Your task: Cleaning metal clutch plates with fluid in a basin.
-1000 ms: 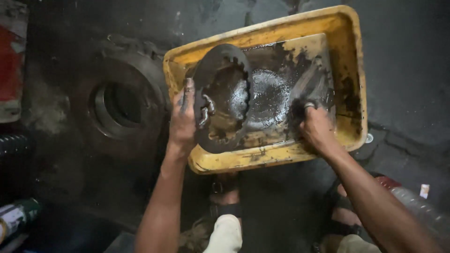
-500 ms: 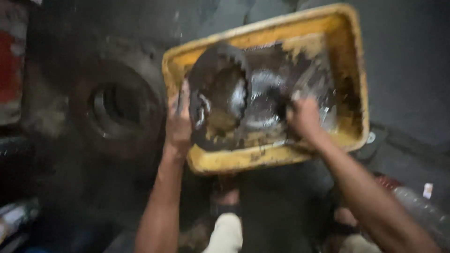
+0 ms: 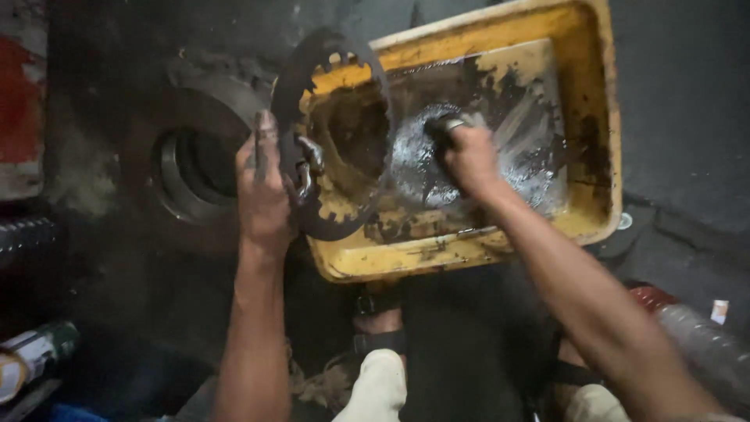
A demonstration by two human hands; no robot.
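Gripping a dark toothed ring [image 3: 332, 141] by its near-left edge, the left hand [image 3: 264, 191] has fingers closed round it, tilting it over the yellow tray's [image 3: 598, 117] left rim. Right hand [image 3: 466, 156] is fisted on a small dark scrubber [image 3: 441, 129] in the oily liquid. Risk: greasy ring slips, splashes; tray tips off.

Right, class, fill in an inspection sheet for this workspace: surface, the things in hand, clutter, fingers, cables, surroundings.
Surface: dark, oily floor.
Things in hand: toothed metal ring held upright at the edge of the yellow tray, which holds dark shiny liquid.
Clutter: bottle lower left; plastic bottle lower right.
Fingers: left hand grips the ring; right hand holds a small object in the liquid, too blurred to identify.
Cables: nothing seen.
Surroundings: large round metal part left of the tray.
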